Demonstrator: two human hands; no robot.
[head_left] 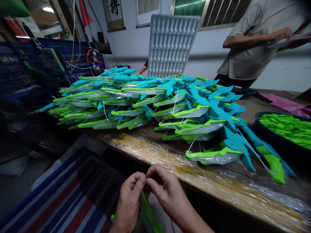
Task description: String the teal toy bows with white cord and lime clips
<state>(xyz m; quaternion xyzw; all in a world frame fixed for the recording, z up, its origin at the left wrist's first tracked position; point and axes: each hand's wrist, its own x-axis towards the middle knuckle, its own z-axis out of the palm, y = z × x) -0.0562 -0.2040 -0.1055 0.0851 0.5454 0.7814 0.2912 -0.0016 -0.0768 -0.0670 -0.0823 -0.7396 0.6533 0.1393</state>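
My left hand is closed around the upper end of a long bright green plastic piece, which hangs down between my hands toward the bottom edge. Thumb and forefinger of my right hand are pinched together at that same end, touching the left fingertips. What sits in this pinch is too small and covered to make out. Beyond the hands, a heap of teal and green plastic assemblies with clear parts and white strings covers the tabletop.
Clear film wraps the table's front edge. A dark tub of small green parts stands at right. Striped fabric lies in a blue-rimmed container at lower left. A co-worker stands behind, near an upright moulded tray.
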